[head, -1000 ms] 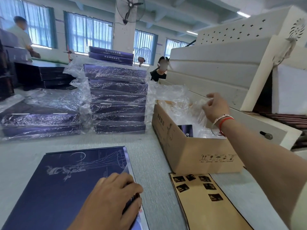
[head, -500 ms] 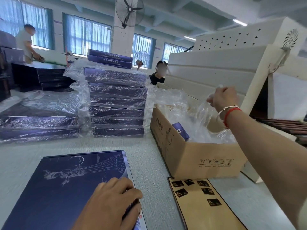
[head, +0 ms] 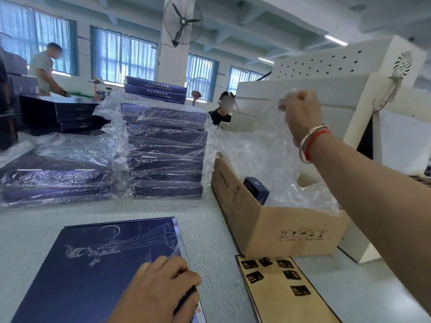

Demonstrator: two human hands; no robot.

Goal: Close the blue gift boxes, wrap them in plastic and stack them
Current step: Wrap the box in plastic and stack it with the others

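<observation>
The blue gift box (head: pixel 100 269) lay closed and flat on the grey table (head: pixel 210 229), at the near left, its lid printed with a pale line drawing. The left hand (head: pixel 161 290) rested on the box's near right corner, fingers curled over the right edge so that it gripped the box there.

The right hand (head: pixel 300 113) was raised above the cardboard carton (head: pixel 279 227), its fingers closed in a pinch on a clear plastic bag (head: pixel 263 145) that hung from it down into the carton. A silver bangle and red cord (head: pixel 312 143) circled that wrist. More crumpled clear plastic filled the carton, and a small dark blue box (head: pixel 255 190) stood tilted against its left inner wall.

Just in front of the carton lay a brown sheet of black stickers (head: pixel 284 290), near the box's right edge but apart from it.

Behind the gift box, a tall stack of wrapped boxes (head: pixel 165 150) stood in the middle of the table, with a lower wrapped stack (head: pixel 56 176) just beside it on the left. Unwrapped blue boxes (head: pixel 155 89) showed above and behind the tall stack.

A white machine (head: pixel 326 89) rose behind the carton. Further back a wall fan (head: pixel 183 21) hung on a pillar, and two other people (head: pixel 45 68) were at work near the windows
</observation>
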